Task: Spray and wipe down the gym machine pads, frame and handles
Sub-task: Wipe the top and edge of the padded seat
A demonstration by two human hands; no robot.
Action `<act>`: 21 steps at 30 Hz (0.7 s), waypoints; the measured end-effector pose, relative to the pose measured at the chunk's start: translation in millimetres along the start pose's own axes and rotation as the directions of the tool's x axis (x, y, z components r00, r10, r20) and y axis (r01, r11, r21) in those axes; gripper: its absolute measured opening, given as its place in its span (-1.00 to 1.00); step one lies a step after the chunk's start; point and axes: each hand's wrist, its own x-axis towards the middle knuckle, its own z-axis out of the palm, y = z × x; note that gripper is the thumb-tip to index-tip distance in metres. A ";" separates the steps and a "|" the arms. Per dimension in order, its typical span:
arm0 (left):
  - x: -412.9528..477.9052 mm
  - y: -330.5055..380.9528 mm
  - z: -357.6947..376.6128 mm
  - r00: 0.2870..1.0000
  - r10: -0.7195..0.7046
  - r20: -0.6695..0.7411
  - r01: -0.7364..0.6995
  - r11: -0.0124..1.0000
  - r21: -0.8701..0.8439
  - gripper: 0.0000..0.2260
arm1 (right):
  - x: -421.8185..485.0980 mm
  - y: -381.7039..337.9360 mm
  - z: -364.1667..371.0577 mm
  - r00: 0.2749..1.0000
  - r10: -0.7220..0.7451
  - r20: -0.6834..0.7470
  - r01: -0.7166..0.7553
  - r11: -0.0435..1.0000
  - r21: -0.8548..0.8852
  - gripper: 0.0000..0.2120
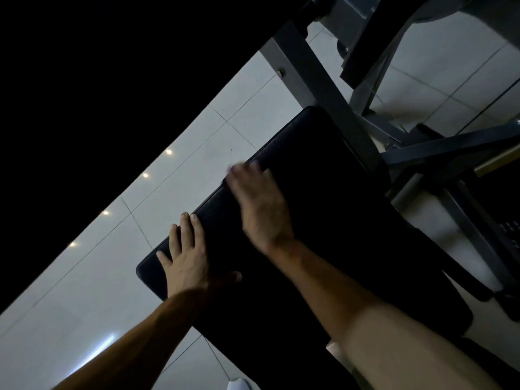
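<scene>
Left hand (187, 260) and right hand (259, 204) lie flat on black pad (337, 220) beside grey frame (323, 88).

Left hand (185, 260) flat on black pad (323, 206), near its edge. Right hand (259, 204) flat further up, fingertips blurred. Grey frame (318, 88) beyond.

2 bare forearms (351, 299); tendons ridge left grip (185, 263) and right grip (260, 209).

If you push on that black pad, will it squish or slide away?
Probably squishes a little: the pad looks cushioned with rounded edges. It likely won't slide, since it seems mounted on the grey frame. The left hand rests flat on it, so it seems steady.
</scene>
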 end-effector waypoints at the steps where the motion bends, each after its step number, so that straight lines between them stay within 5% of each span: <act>1: -0.6 0.8 0.4 1.000 -0.002 0.001 0.002 1.000 0.000 0.38 | -21.1 -16.4 9.6 0.993 -0.090 0.072 0.088 0.996 0.021 -0.47; 4: -1.6 -2.3 1.1 1.000 0.004 -0.003 -0.004 1.000 -0.025 0.37 | -44.9 -14.6 12.4 0.950 -0.280 0.142 0.277 0.960 0.038 -0.53; 6: -0.6 -5.3 4.1 1.000 0.017 -0.017 -0.017 1.000 -0.021 0.41 | -32.8 14.9 0.1 0.950 -0.280 0.135 0.287 0.957 -0.035 -0.51; 9: 1.3 -8.5 7.5 0.999 0.027 -0.017 -0.027 0.999 -0.040 0.42 | -6.7 62.3 -23.7 0.999 -0.034 -0.030 0.030 0.992 -0.120 -0.49; 12: 2.1 -9.0 7.9 0.999 0.045 -0.028 -0.046 0.998 -0.043 0.42 | 6.6 69.6 -37.7 0.927 0.334 -0.169 -0.343 0.939 -0.023 -0.49; 14: 2.5 -8.6 7.6 0.999 0.041 -0.030 -0.042 0.998 -0.038 0.41 | -5.3 44.0 -26.8 0.912 0.370 -0.176 -0.375 0.927 0.001 -0.47; 17: -1.2 -5.7 7.4 0.999 0.025 -0.024 -0.026 0.999 -0.023 0.37 | -60.5 -5.3 -0.5 0.995 0.094 -0.012 -0.094 0.995 -0.017 -0.50; 21: -23.2 1.8 20.2 0.994 0.105 -0.009 -0.105 0.994 -0.011 0.29 | -86.0 12.8 -12.4 0.933 -0.240 0.270 0.268 0.961 -0.074 -0.40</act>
